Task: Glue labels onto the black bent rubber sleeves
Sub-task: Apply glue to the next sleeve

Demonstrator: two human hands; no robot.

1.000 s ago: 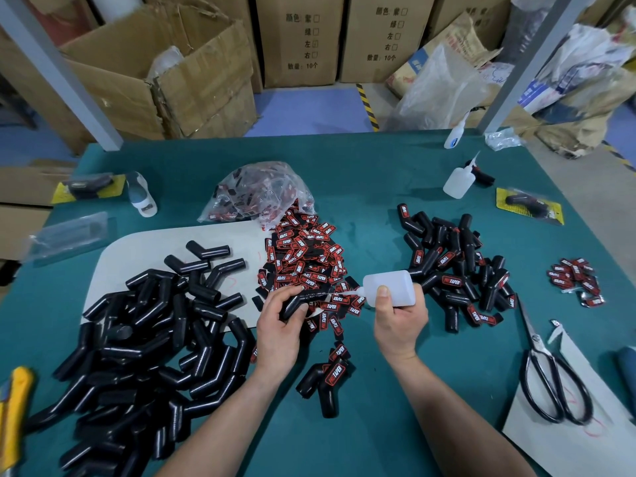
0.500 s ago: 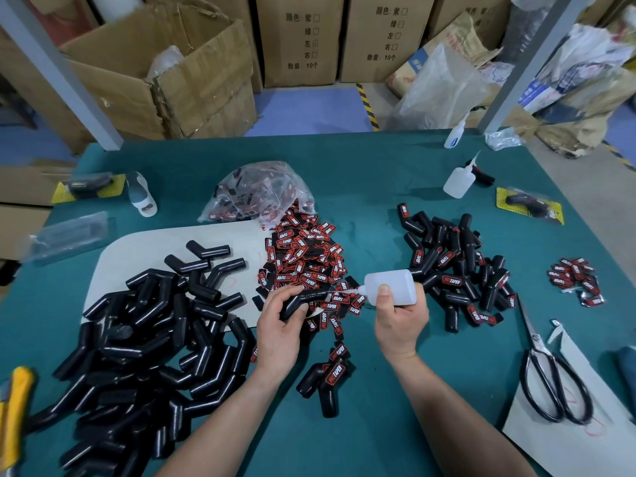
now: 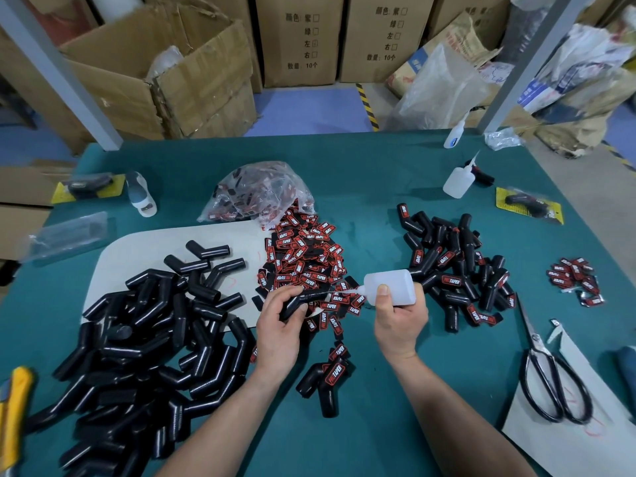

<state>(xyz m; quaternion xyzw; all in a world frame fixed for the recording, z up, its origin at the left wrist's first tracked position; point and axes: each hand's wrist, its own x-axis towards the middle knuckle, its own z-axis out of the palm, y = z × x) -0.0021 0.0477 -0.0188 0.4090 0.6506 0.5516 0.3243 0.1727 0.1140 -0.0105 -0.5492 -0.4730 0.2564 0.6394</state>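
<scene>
My left hand (image 3: 278, 333) curls fingers and thumb round a black bent rubber sleeve (image 3: 304, 300), one end poking out toward my right. My right hand (image 3: 401, 320) grips a white glue bottle (image 3: 390, 285) held sideways, thumb on top, its nozzle tip at the sleeve. Just beyond my left fingertips lies the heap of red-and-black labels (image 3: 303, 259). Bare sleeves (image 3: 137, 339) are piled to their left.

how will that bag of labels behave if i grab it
Probably floppy: the bag is thin, crinkled plastic, slumped on the table. Likely to spill, since its right side seems open onto the label pile. Probably light: only small flat pieces show inside.
</scene>
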